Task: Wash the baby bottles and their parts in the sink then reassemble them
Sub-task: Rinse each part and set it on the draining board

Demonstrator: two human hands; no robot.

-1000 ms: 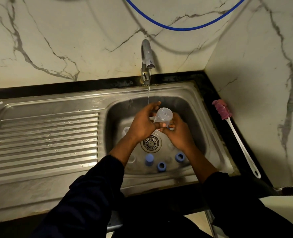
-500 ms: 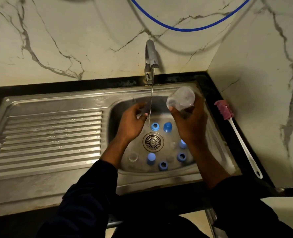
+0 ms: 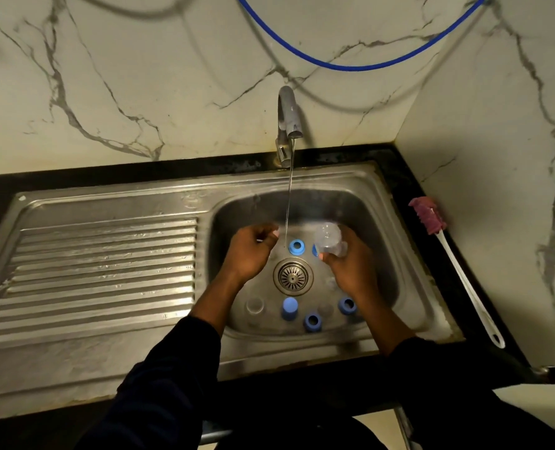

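"Head view, left to right: what's left of the drain (image 3: 293, 277)?"
"The left hand (image 3: 251, 251), up-left of it, fingers loosely curled, nothing visible in them."
"And right of the drain?"
"The right hand (image 3: 350, 271) grasps the clear bottle (image 3: 327, 238), up-right of the drain, clear of the water stream (image 3: 288, 206)."
"How will it handle?"
"Light, stiff plastic, I'd judge, and slick when wet. Wrap the body, not the rim."

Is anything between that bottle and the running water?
Nothing visible. The bottle in the right hand is just right of the water stream, a bare gap between; the left hand is on its other side.
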